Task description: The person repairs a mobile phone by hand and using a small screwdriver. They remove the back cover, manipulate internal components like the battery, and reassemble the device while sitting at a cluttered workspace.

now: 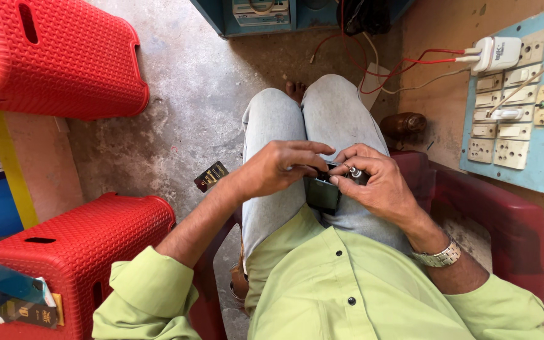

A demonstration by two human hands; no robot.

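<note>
From my seat, left hand (278, 167) pinches the dark phone (322, 192) over the lap, long axis toward the belly, while right hand (379, 182) grips a small screwdriver (355, 173) touching its top edge.

A small dark rectangular device (322, 192), seemingly a phone, is held above the lap, its glossy face turned upward and its upper edge hidden by fingers. A short metal-tipped tool (355, 174) is pressed against its upper right corner.
</note>
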